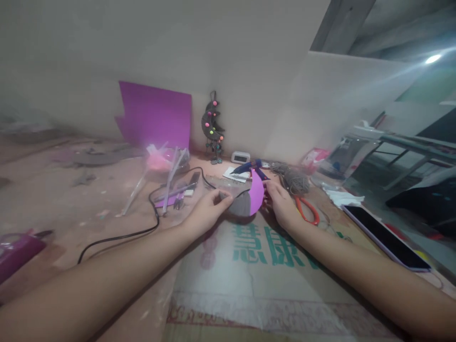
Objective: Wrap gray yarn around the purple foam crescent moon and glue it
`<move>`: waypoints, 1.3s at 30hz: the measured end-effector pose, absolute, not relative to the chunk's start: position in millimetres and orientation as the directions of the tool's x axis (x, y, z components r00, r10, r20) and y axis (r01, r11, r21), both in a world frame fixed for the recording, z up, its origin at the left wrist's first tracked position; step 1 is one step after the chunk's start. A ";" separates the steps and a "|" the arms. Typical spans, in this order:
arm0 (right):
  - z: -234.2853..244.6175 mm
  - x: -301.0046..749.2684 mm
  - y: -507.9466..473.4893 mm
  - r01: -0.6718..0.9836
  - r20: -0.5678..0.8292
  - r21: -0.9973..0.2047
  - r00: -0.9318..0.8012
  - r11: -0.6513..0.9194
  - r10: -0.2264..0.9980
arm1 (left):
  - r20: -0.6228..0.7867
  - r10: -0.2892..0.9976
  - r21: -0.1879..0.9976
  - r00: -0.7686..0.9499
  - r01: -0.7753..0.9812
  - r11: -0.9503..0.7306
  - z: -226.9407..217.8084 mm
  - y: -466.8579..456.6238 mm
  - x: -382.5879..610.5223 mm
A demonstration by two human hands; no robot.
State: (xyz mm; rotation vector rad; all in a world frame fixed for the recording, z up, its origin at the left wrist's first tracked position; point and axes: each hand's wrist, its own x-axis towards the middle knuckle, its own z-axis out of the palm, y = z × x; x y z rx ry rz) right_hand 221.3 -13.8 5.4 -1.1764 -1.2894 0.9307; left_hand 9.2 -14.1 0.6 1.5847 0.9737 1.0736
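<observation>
The left hand (210, 208) pinches the grey end of a crescent (246, 205), its thumb and forefinger closed on that tip with hardly any gap between them. The other fingers of this hand curl in behind and are partly hidden. The crescent is held up over the middle of the printed sheet (213, 289), between the two hands. Its lower left part is covered in grey yarn, while the part on the right, rising to a point, is bare purple.

The right hand (281, 203) is just beside the purple edge, thumb and forefinger bent toward it and close together. Whether these fingers grip the edge, hold a strand or only come near it, I cannot tell; the tips are small and blurred.

Behind the crescent lies a blue glue gun (246, 167), its body partly covered by the purple point. Beyond the right hand sits a ball of grey yarn (298, 182), and orange scissor handles (308, 212) lie near the right wrist. A phone (386, 237) lies farther right on the worktop (107, 280). A black cord (119, 236) runs across the left side, past the left forearm. Against the wall stand purple paper (158, 116) and a dark moon ornament (210, 124) dotted with coloured balls.
</observation>
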 end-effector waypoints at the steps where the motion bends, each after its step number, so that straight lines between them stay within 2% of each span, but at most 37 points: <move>1: 5.4 222.3 -12.0 0.110 0.213 -0.973 0.116 0.201 0.970 | 0.192 0.933 0.963 0.304 0.124 -0.239 0.0 -13.7 9.1; 4: 6.1 224.5 -8.9 0.243 0.274 -0.940 0.129 0.238 0.953 | 0.205 0.917 0.945 0.342 0.176 -0.276 -1.9 -12.1 8.6; 7: 5.2 227.0 -6.6 0.431 0.447 -0.830 0.136 0.354 0.884 | 0.253 0.897 0.903 0.362 0.245 -0.354 -2.2 -11.9 7.5; 10: 2.1 230.1 -3.1 0.519 0.551 -0.751 0.152 0.408 0.821 | 0.306 0.838 0.775 0.451 0.394 -0.495 -1.1 -14.8 6.2; 14: -0.7 231.5 -1.3 0.567 0.560 -0.721 0.137 0.399 0.817 | 0.393 0.758 0.523 0.521 0.551 -0.650 -2.1 -20.0 5.0; 17: -0.1 230.3 -3.8 0.599 0.558 -0.704 0.132 0.383 0.819 | 0.436 0.736 0.463 0.519 0.572 -0.677 -4.3 -20.6 4.3; 21: 1.5 227.9 -8.8 0.631 0.552 -0.686 0.126 0.364 0.824 | 0.439 0.733 0.506 0.520 0.531 -0.680 -5.1 -18.6 3.7; 25: 1.0 228.1 -9.0 0.634 0.547 -0.684 0.117 0.362 0.829 | 0.452 0.742 0.621 0.496 0.422 -0.660 -5.1 -13.3 3.3; 29: 1.3 230.5 -7.0 0.614 0.540 -0.703 0.131 0.360 0.831 | 0.377 0.828 0.779 0.414 0.341 -0.525 -8.0 -3.9 2.0; 31: 3.2 230.8 -8.1 0.595 0.535 -0.712 0.115 0.373 0.837 | 0.370 0.858 0.818 0.356 0.312 -0.483 -8.3 -1.1 1.1; 33: 5.7 230.1 -10.7 0.567 0.529 -0.724 0.090 0.393 0.844 | 0.382 0.877 0.835 0.289 0.298 -0.462 -6.3 -1.8 0.4; 36: 8.9 228.3 -16.2 0.513 0.519 -0.748 0.056 0.421 0.853 | 0.471 0.853 0.803 0.225 0.289 -0.520 0.0 -8.9 0.5; 39: 9.1 227.0 -22.1 0.468 0.500 -0.762 -0.013 0.447 0.866 | 0.489 0.836 0.758 0.248 0.353 -0.548 4.2 -16.9 1.5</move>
